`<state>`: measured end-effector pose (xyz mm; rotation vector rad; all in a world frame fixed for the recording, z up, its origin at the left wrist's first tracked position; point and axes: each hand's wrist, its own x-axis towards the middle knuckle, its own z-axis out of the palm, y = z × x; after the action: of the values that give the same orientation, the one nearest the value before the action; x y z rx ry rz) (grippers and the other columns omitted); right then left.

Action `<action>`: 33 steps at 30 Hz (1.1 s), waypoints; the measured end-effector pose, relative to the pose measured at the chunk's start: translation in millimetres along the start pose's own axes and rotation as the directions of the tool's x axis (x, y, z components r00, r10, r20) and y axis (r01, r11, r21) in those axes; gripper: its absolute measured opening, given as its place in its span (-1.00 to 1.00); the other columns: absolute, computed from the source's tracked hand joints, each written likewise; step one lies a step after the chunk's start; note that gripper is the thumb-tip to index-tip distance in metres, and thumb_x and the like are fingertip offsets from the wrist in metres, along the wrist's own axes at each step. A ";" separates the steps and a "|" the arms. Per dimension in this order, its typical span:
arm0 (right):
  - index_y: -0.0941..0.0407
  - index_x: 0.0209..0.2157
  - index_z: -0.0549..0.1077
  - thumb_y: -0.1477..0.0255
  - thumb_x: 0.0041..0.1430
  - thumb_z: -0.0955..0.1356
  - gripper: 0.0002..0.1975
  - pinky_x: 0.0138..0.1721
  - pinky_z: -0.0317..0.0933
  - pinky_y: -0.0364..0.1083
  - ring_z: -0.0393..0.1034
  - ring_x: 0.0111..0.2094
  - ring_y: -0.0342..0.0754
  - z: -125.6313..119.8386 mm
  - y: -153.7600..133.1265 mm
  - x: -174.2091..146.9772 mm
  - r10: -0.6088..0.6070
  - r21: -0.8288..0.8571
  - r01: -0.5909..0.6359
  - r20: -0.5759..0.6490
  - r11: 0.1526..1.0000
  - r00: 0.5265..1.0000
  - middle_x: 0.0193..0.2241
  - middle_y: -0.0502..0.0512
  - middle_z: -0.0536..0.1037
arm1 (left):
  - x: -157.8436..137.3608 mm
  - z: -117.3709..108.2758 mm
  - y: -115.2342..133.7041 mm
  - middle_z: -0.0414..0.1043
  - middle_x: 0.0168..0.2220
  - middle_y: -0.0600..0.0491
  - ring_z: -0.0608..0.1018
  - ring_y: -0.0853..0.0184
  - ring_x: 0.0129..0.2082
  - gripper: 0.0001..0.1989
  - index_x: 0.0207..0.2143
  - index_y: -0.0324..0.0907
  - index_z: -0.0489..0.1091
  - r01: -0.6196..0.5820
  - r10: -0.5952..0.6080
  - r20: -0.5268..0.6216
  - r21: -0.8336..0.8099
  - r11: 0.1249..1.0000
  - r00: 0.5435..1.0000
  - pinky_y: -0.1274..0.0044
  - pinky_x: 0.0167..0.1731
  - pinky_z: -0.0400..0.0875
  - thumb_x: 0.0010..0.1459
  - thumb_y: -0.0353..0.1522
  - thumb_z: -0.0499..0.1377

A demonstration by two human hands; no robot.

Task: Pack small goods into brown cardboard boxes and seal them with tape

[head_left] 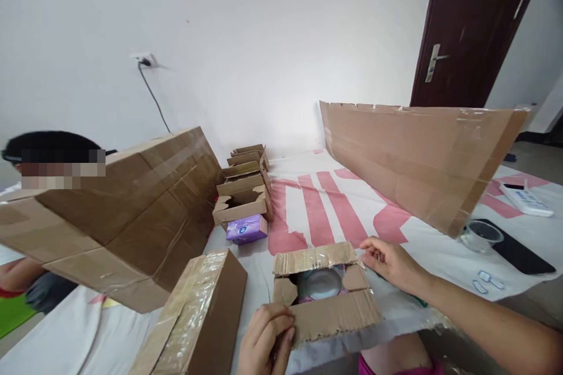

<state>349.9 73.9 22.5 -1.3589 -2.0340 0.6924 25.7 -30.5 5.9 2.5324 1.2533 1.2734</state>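
Where the open box (336, 313) lies, a carton (196, 310) stands near

Before you, on the cloth (321, 211): one open box (336, 315), item (324, 283) inside, between your left hand (267, 337) and right hand (391, 261). Left: second box (222, 310). Behind-left: packet (246, 229), then carton row (246, 210). Right: cup (482, 235).

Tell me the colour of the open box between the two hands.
The cardboard box is light brown, best seen in the head view.
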 end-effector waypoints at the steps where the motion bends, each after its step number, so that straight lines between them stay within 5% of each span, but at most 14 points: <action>1: 0.07 -0.16 0.41 0.23 0.19 0.31 -0.75 -0.32 0.30 -0.08 0.43 -0.38 -0.04 2.1 -6.6 -0.2 -0.017 -0.002 0.017 0.009 1.000 1.000 -0.39 0.03 0.55 | 7.6 -3.5 1.1 0.52 -0.14 -0.10 0.55 0.16 -0.06 -0.81 -0.16 -0.07 0.43 0.002 -0.005 0.049 0.063 0.998 0.999 0.38 -0.14 0.52 0.18 -0.46 0.14; 5: 0.08 -0.33 0.40 0.45 0.20 0.23 -0.88 -0.26 0.27 -0.07 0.42 -0.32 -0.04 13.5 -13.1 -5.3 -0.181 -0.040 0.181 -0.003 0.983 0.983 -0.36 0.06 0.54 | 32.9 -7.2 2.9 0.12 0.32 -0.15 0.09 -0.23 0.32 -0.69 -0.08 -0.02 0.49 -0.001 -0.107 0.350 0.294 0.956 0.931 -0.09 0.07 0.27 0.16 -0.16 0.19; 8: 0.08 -0.35 0.37 0.44 0.26 0.18 -0.83 -0.27 0.26 -0.08 0.41 -0.34 -0.06 11.9 -2.0 -7.6 -0.215 0.050 0.215 -0.020 0.975 0.976 -0.39 0.05 0.53 | 37.8 0.0 -1.2 0.02 0.35 -0.18 0.04 -0.23 0.33 -0.58 -0.02 -0.08 0.48 0.032 -0.183 0.448 0.323 0.946 0.875 -0.08 0.09 0.27 0.15 -0.09 0.17; 11: 0.09 -0.32 0.40 0.40 0.27 0.19 -0.82 -0.22 0.28 -0.09 0.43 -0.29 -0.06 -5.7 17.8 -7.9 -0.154 0.110 0.153 0.001 0.982 0.988 -0.36 0.06 0.54 | 33.9 6.7 -6.3 0.01 0.36 -0.16 0.06 -0.16 0.34 -0.60 0.00 -0.12 0.47 0.068 -0.220 0.424 0.345 0.936 0.878 0.04 0.10 0.34 0.17 -0.15 0.16; 14: 0.11 -0.41 0.47 0.47 0.15 0.28 -0.87 -0.24 0.25 -0.11 0.43 -0.30 -0.06 -32.2 44.8 -16.4 0.044 -0.126 -0.033 0.086 0.992 0.995 -0.34 0.06 0.56 | 29.0 9.4 -10.6 0.05 0.35 -0.12 0.09 -0.14 0.33 -0.63 -0.02 -0.10 0.48 0.047 -0.193 0.395 0.352 0.935 0.898 0.04 0.08 0.37 0.17 -0.17 0.16; 18: 0.10 -0.59 0.50 0.64 -0.13 0.34 -0.83 -0.49 0.10 -0.15 0.39 -0.53 -0.08 -50.9 80.4 -50.3 0.317 -0.328 -0.257 0.145 0.909 0.937 -0.59 -0.02 0.52 | 24.2 12.3 -17.8 0.07 0.35 -0.09 0.11 -0.13 0.33 -0.64 -0.03 -0.07 0.48 0.028 -0.145 0.345 0.322 0.946 0.927 0.04 0.06 0.39 0.15 -0.17 0.18; 21: 0.09 -0.61 0.48 0.69 -0.21 0.33 -0.79 -0.50 -0.01 -0.14 0.40 -0.53 -0.04 -45.2 97.7 -74.9 0.432 -0.437 -0.352 0.094 0.828 0.897 -0.61 -0.01 0.52 | 19.6 16.2 -19.6 0.09 0.34 -0.07 0.12 -0.12 0.33 -0.63 -0.01 -0.03 0.45 0.062 -0.138 0.305 0.247 0.967 0.942 0.03 0.09 0.35 0.13 -0.18 0.21; 25: 0.09 -0.56 0.47 0.62 -0.20 0.37 -0.86 -0.46 -0.01 -0.13 0.45 -0.43 0.04 -39.4 108.9 -83.0 0.487 -0.543 -0.387 0.047 0.745 0.872 -0.51 0.06 0.55 | 8.5 20.7 -18.2 -0.03 0.37 -0.06 0.09 -0.02 0.34 -0.62 0.07 -0.01 0.36 0.293 -0.294 0.040 0.034 0.955 0.955 0.04 0.21 0.15 0.21 -0.21 0.14; 27: 0.09 -0.54 0.47 0.57 -0.08 0.34 -0.89 -0.42 0.05 -0.10 0.46 -0.39 0.07 -42.9 108.8 -79.4 0.467 -0.573 -0.348 0.068 0.742 0.882 -0.46 0.10 0.57 | 0.9 22.8 -20.5 -0.04 0.36 -0.09 0.12 0.02 0.33 -0.59 0.11 -0.04 0.28 0.440 -0.461 -0.163 -0.146 0.886 0.873 0.07 0.24 0.10 0.23 -0.19 0.11; 29: 0.07 -0.49 0.48 0.50 0.11 0.24 -0.79 -0.37 0.14 -0.06 0.48 -0.35 0.09 -45.9 103.1 -74.2 0.405 -0.573 -0.298 0.065 0.764 0.912 -0.42 0.13 0.58 | -7.8 26.0 -24.2 0.09 0.30 -0.13 0.19 0.01 0.29 -0.51 0.11 -0.07 0.25 0.543 -0.641 -0.236 -0.370 0.754 0.730 0.11 0.21 0.15 0.19 -0.10 0.14; 31: 0.06 -0.35 0.50 0.36 0.26 0.15 -0.68 -0.25 0.25 0.01 0.50 -0.26 0.13 -42.2 91.1 -69.8 0.295 -0.514 -0.259 -0.014 0.818 0.956 -0.31 0.17 0.60 | -17.2 31.8 -25.3 0.22 0.23 -0.14 0.28 0.00 0.24 -0.43 0.11 -0.09 0.25 0.607 -0.794 -0.156 -0.564 0.560 0.587 0.16 0.17 0.23 0.14 -0.01 0.14; 33: 0.07 -0.11 0.45 0.20 0.30 0.13 -0.62 -0.10 0.30 0.05 0.48 -0.11 0.14 -28.1 74.5 -67.4 0.169 -0.373 -0.193 -0.097 0.907 0.981 -0.12 0.23 0.57 | -26.3 40.8 -21.6 0.30 0.18 -0.13 0.34 0.00 0.20 -0.38 0.11 -0.10 0.28 0.622 -0.854 -0.020 -0.677 0.394 0.519 0.20 0.14 0.27 0.11 0.04 0.14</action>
<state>437.3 39.2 -22.7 -1.7851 -2.0814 0.3289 31.0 -21.7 -46.2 1.0155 1.4659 1.5374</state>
